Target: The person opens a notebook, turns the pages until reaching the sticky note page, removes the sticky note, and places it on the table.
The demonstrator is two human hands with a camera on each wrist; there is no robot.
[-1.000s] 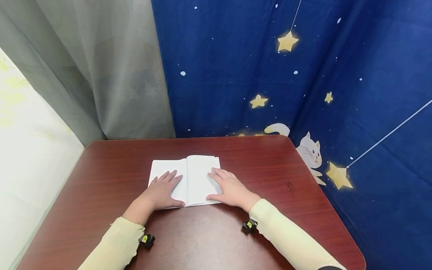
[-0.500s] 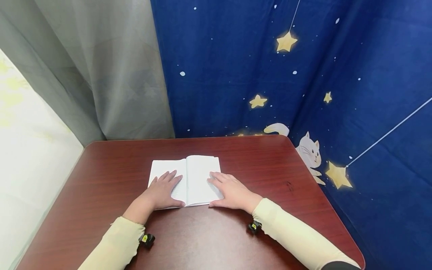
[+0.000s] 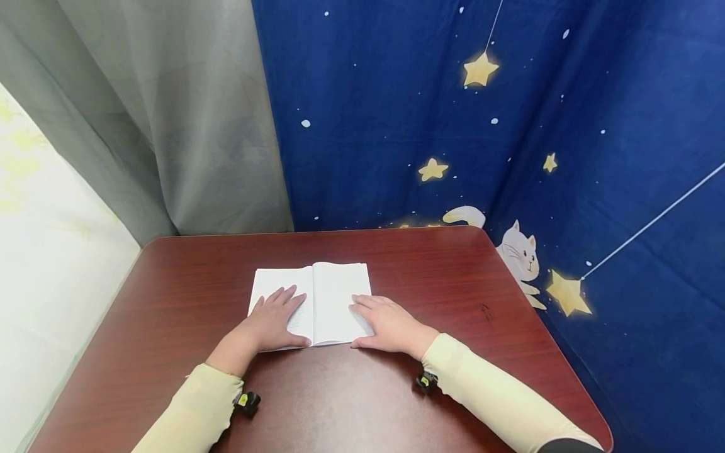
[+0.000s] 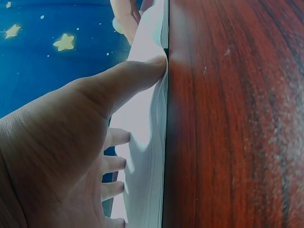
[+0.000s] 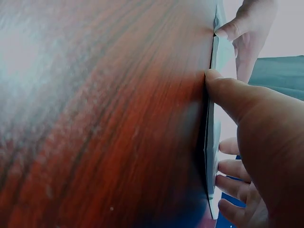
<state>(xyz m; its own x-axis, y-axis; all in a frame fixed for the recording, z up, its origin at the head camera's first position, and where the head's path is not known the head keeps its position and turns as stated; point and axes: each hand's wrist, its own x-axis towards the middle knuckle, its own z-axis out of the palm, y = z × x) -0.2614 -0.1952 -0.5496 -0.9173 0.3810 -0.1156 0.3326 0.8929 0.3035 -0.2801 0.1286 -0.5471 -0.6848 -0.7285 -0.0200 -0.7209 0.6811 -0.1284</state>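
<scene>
An open notebook (image 3: 334,302) with white, faintly lined pages lies on the table in the head view. My left hand (image 3: 272,324) rests on the left page, fingers spread. Its thumb (image 4: 137,78) lies by the near edge close to the middle fold, pressing the pages there in the left wrist view. On the lower right of the right page rests my right hand (image 3: 391,324), its fingers extended over the paper. The right thumb (image 5: 225,88) touches the notebook's near edge in the right wrist view. Both palms hide the outer parts of the pages.
The notebook lies on a reddish-brown wooden table (image 3: 362,402) with rounded corners. Behind it hang a grey curtain (image 3: 215,126) and a blue curtain (image 3: 385,94) with stars and a cat. Each pale yellow sleeve has a small black wrist device (image 3: 247,402).
My right hand has slid slightly right and toward me along the right page. That page's top edge lies a little lower now. The left hand has stayed in place.
</scene>
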